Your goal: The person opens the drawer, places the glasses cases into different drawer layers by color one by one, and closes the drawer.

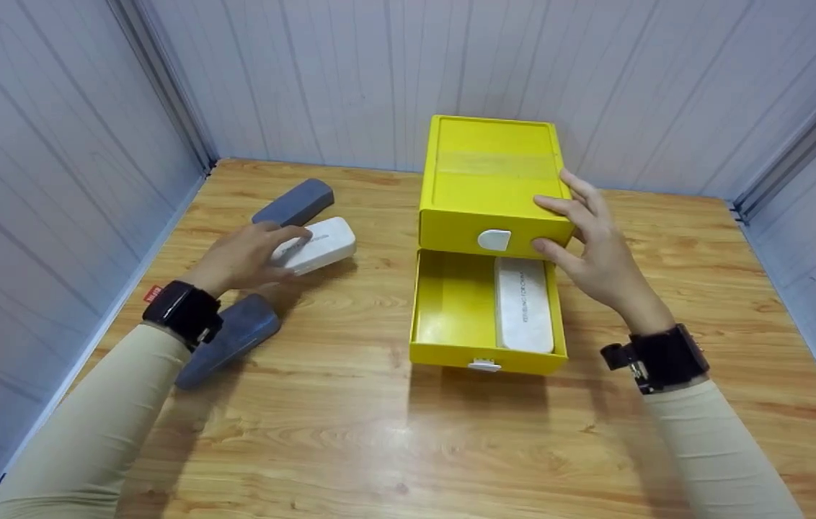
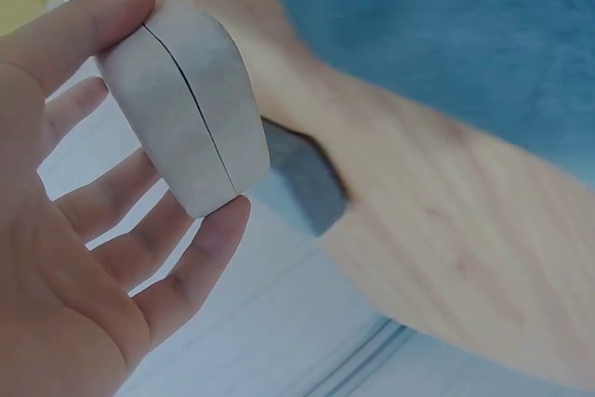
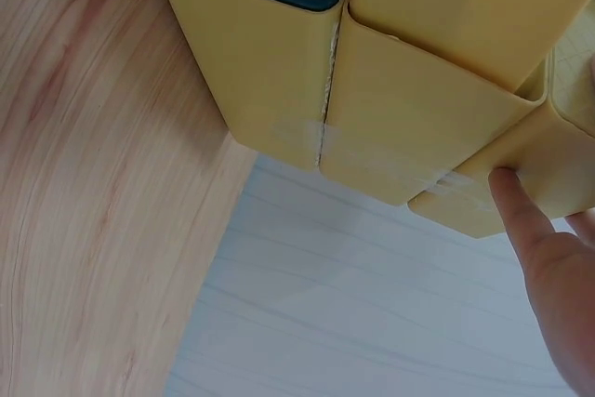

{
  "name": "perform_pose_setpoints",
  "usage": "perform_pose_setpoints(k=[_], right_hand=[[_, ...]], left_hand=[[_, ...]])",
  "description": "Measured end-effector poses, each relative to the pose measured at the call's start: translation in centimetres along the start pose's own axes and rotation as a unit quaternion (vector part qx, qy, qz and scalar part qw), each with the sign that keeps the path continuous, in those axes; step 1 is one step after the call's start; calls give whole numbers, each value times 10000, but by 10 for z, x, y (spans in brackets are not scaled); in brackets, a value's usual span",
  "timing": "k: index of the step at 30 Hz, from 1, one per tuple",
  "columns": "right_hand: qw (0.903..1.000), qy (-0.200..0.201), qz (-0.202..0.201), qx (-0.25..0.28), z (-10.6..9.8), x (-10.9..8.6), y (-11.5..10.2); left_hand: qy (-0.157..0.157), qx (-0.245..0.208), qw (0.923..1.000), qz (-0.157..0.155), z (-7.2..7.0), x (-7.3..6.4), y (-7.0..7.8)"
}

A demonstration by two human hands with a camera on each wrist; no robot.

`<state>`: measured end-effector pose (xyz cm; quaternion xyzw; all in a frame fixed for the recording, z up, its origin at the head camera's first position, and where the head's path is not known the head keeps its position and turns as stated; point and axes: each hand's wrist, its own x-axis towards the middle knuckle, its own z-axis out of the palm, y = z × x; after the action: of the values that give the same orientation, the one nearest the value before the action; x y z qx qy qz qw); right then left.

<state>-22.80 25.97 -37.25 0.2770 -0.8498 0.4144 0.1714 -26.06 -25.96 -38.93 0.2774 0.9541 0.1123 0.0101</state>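
My left hand holds a white glasses case with small lettering on top. In the left wrist view, the thumb lies on one side of this case and fingertips on the other. My right hand rests on the upper right front corner of a yellow drawer unit, fingers spread on its top and side, thumb at the front. Below, a yellow drawer is pulled out. Another white glasses case lies along its right side. One fingertip touches the yellow side wall in the right wrist view.
Two blue-grey glasses cases lie on the wooden table: one beyond the left hand, the other nearer, beside the left wrist. A small red tag shows by the wristband. Pale panel walls enclose the table's back and sides.
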Motion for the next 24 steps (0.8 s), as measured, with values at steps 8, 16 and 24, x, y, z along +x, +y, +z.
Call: perform_pose_setpoints(k=[8, 16, 24], right_hand=[[10000, -17, 20, -44, 1, 1, -3], [9997, -36, -17, -233, 2, 2, -5], [9995, -5, -10, -309, 2, 2, -7]], left_hand=[[414, 34, 9987, 278, -12, -10, 10], [759, 55, 9964, 372, -20, -29, 25], [1041, 172, 9929, 554, -28, -42, 49]])
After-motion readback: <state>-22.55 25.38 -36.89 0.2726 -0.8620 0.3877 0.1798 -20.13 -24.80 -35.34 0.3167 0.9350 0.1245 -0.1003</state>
